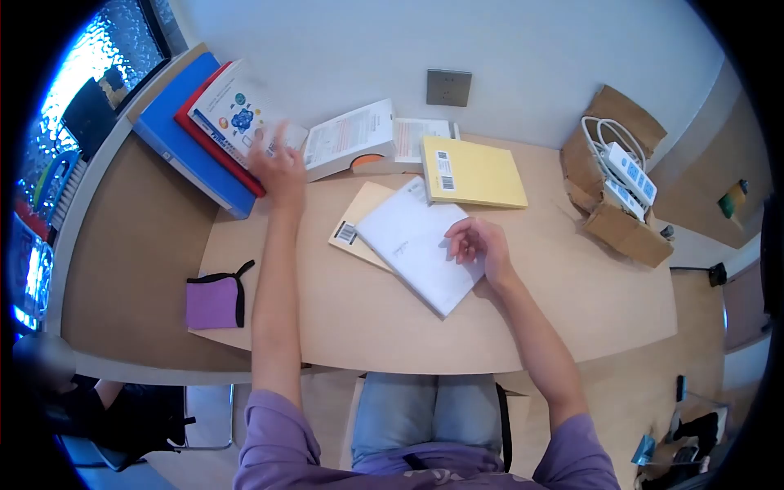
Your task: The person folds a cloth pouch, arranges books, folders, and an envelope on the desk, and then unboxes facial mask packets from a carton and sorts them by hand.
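My left hand is at the lower right of a white book with blue and green pictures on its cover. Its fingers are spread and slightly blurred; whether they press on the book I cannot tell. The book leans with a red folder and a blue binder at the desk's left. My right hand hovers at or rests on the right side of a white notebook, fingers loosely curled, holding nothing. Under that notebook lies a cream notebook with a barcode, partly covered.
A yellow notebook lies behind the white one, beside white boxes along the wall. A torn cardboard box holds a power strip. A purple pouch lies front left. A person sits lower left.
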A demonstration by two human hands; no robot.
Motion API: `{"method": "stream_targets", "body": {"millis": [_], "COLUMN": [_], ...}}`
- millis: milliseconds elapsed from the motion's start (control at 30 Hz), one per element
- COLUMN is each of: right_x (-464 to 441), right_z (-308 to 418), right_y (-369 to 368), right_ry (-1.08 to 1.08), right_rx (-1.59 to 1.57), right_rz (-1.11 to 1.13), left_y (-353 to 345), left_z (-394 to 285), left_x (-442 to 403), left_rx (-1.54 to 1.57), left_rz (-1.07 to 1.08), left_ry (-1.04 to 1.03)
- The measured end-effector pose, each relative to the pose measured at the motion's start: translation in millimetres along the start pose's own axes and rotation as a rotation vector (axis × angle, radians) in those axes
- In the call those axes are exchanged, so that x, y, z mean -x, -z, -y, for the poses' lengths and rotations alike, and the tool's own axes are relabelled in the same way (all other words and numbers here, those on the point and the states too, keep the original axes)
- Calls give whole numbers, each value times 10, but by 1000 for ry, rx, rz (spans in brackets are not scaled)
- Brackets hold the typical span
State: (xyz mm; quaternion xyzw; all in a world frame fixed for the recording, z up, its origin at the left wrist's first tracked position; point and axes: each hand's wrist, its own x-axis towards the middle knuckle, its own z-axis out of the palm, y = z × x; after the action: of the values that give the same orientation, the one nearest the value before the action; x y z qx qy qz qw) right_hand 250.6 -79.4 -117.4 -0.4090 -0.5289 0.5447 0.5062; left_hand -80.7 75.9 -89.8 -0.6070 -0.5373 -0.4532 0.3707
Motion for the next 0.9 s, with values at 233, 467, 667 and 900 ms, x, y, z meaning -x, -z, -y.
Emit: {"method": "stream_targets", "body": {"millis": [233, 467, 667, 900], "right_x": [7, 13, 6, 16], "right_z": [29, 59, 79, 68], "right_y": [5, 14, 22, 19], "right_ry": [14, -2, 13, 21], "right_rx": [5, -10, -29, -40], "right_rz": [19, 36, 72, 83], "left_y": [-449, -332, -275, -120], "left_z": [309, 314, 321, 390], "left_x": [340, 164, 78, -75], "left_rx": [660, 1387, 1650, 2461], "left_rz": [610, 297, 130, -119], "left_ry": [679, 1048, 1149, 1168]}}
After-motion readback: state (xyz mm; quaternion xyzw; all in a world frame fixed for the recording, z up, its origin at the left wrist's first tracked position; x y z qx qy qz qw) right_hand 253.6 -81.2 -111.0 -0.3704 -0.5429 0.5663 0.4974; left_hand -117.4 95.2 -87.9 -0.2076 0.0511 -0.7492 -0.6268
